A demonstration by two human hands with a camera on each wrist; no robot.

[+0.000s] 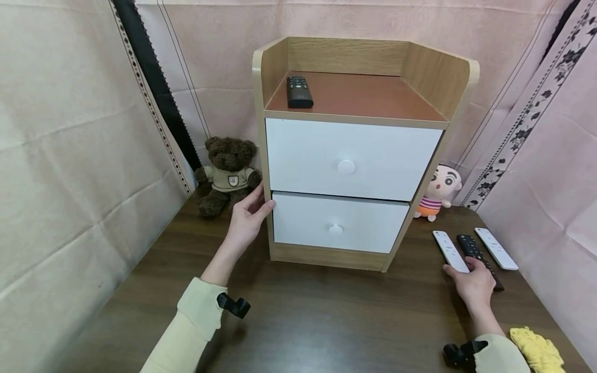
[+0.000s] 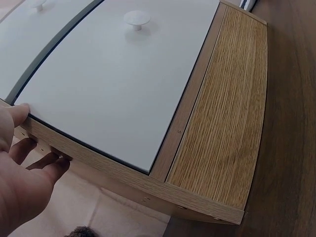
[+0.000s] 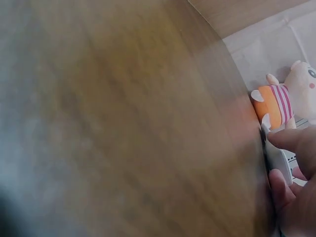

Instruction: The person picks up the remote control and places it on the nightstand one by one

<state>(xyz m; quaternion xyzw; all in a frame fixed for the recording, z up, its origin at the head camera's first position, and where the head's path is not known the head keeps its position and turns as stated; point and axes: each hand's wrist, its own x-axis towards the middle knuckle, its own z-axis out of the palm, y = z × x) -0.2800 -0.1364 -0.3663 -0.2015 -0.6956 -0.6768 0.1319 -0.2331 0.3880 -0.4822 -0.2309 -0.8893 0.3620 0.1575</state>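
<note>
A small wood-trimmed cabinet (image 1: 328, 259) with two white drawers stands on the brown table. My left hand (image 1: 247, 217) holds its left edge, the thumb at the front and the other fingers bent against the side panel, as the left wrist view shows. At the right, my right hand (image 1: 474, 285) grips the near end of a white remote control (image 1: 449, 248), thumb on one side and fingers on the other. A black remote control (image 1: 468, 244) lies just beside that hand, partly covered by it. Beyond it lies another white remote control (image 1: 496, 248).
Another black remote control (image 1: 299, 93) lies on the cabinet's brown top shelf. A brown teddy bear (image 1: 228, 173) sits left of the cabinet, and a plush doll (image 1: 438, 192) sits to its right. Near the table's right edge lies a crumpled yellow cloth (image 1: 536, 349). Pale curtains surround the table.
</note>
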